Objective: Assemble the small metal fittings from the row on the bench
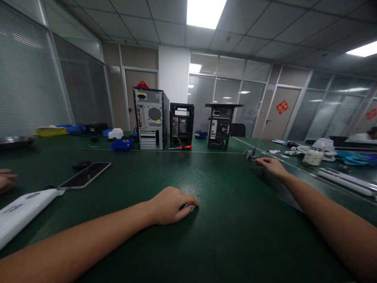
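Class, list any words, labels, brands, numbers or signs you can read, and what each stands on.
No text reads clearly.
Red sign on the right-hand door: gold marks, too blurred.
Far-right red sign: too blurred.
Red diamond behind the large computer tower: partly hidden, unreadable.
Yellow labels on that tower: too small.
White device at left: dark marks, too blurred.

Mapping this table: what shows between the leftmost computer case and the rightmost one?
Head view: a black case, a red-handled screwdriver in front of it, and a blue bin farther back.
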A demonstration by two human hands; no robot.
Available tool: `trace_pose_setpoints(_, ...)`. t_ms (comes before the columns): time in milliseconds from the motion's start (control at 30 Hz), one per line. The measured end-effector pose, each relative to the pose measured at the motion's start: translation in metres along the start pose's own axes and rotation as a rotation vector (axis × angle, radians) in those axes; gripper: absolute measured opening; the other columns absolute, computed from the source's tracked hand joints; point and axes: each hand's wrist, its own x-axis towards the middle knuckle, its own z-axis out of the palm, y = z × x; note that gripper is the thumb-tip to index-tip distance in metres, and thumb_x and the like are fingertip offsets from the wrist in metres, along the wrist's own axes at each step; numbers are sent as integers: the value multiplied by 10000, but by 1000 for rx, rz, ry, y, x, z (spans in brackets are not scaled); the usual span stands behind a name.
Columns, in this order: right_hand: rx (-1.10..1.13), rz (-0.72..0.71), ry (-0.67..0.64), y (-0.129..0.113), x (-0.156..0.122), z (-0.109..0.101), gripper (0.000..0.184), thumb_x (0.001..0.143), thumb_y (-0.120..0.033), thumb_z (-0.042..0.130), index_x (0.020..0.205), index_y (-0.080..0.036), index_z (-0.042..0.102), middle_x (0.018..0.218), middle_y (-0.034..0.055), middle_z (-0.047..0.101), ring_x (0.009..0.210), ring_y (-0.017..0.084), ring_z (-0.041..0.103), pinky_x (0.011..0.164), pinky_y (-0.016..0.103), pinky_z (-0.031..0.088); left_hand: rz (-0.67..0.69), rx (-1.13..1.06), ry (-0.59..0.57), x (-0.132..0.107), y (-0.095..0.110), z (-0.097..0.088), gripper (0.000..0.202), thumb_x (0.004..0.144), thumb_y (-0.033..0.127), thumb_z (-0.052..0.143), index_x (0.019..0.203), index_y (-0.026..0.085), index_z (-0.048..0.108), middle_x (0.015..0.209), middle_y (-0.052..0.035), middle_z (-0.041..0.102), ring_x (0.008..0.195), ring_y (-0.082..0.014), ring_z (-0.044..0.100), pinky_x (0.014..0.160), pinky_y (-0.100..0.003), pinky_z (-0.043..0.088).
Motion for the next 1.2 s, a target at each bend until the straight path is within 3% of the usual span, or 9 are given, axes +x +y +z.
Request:
trace_pose_setpoints(133,-60,-38,103,-6,-9,-20,492,730,-615,739,1027,-229,811,1071,104,782,1082,360,683,1011,520,454,1,14,-4,1,0,2,301,1004,262,504,1233,266,699,786,11,730,689,-169,679,672,-262,464)
trace_pose_setpoints(300,26,-96,188,-5,-15,-37,504,709,-586,777,1083,-248,790,1122,85,772,1104,324,682,1027,475,470,-9,6,-20,5,5,0,307,1001,256,507,1239,263,700,825,6,748,710,-169,688,697,-260,472)
trace_pose_setpoints(500,-154,-150,52,9,-9,-46,451,797,-648,657,939,-243,797,1005,82,786,986,316,705,978,485,488,-11,-4,-17,8,10,-2,306,1006,255,501,1236,253,703,796,8,730,694,-161,674,673,-246,467)
trace_pose_setpoints(633,-188,-121,-15,18,-6,-46,504,736,-693,712,937,-238,790,965,81,786,952,329,706,915,477,507,-2,0,-22,9,8,0,304,1007,256,501,1237,252,700,797,9,732,691,-160,675,682,-251,468)
trace_pose_setpoints(833,-187,-82,-113,11,-13,-46,484,734,-673,745,933,-234,797,1008,97,784,992,336,700,954,468,489,4,-2,-8,8,7,0,302,1005,253,505,1237,254,698,787,12,729,684,-159,674,676,-252,470)
trace_pose_setpoints(1067,-180,-70,-53,6,-16,-46,460,738,-662,743,942,-253,799,1018,86,783,1023,345,693,965,479,490,-2,-19,-15,8,8,-1,302,1008,251,503,1239,250,697,774,13,722,671,-155,666,672,-244,478)
trace_pose_setpoints(1200,-154,-71,-117,6,-16,-46,501,698,-685,766,926,-240,800,992,86,786,1001,337,702,963,459,495,6,4,-9,8,7,0,299,1001,255,510,1229,257,703,778,11,727,670,-160,669,658,-250,466)
